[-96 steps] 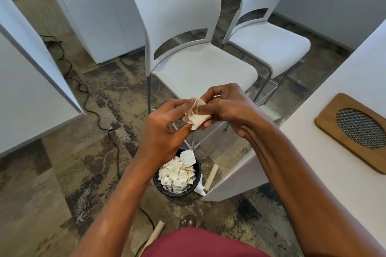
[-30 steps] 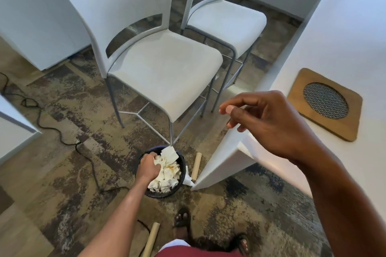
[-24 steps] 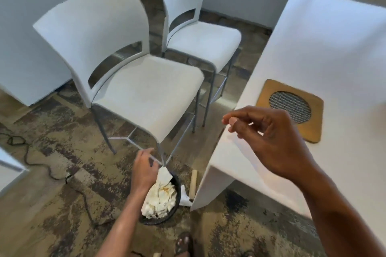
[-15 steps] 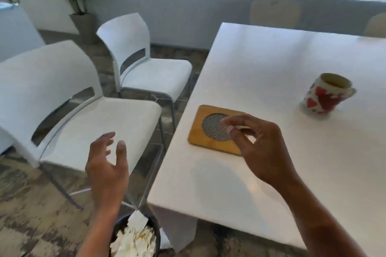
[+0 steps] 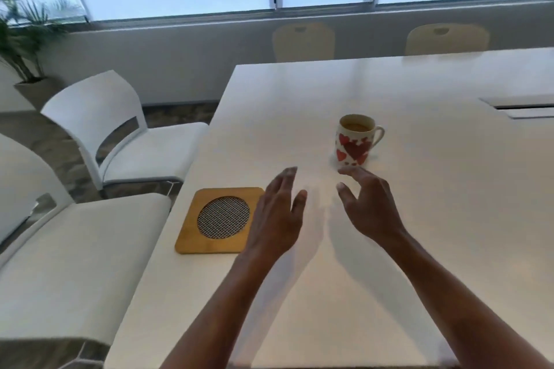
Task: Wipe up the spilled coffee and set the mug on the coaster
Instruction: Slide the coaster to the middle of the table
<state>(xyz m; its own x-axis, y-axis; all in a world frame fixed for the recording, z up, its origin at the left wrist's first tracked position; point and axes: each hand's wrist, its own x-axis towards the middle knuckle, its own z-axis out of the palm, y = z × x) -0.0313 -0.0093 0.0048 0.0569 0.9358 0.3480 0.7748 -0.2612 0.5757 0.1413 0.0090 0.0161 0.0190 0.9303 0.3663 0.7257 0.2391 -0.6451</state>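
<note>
A white mug with red hearts stands upright on the white table, coffee inside, handle pointing right. A square wooden coaster with a round mesh centre lies near the table's left edge, well left of and nearer than the mug. My left hand hovers over the table just right of the coaster, fingers spread, holding nothing. My right hand floats just in front of the mug, fingers apart and curled, not touching it. I see no spilled coffee on the table.
Two white chairs stand along the table's left side. Two beige chair backs show beyond the far edge. A cable hatch sits in the table at right. A potted plant is far left.
My left hand dropped the crumpled paper into the floor bin and rose over the table. My view swung up from the floor to the tabletop. Both hands moved toward the mug.
</note>
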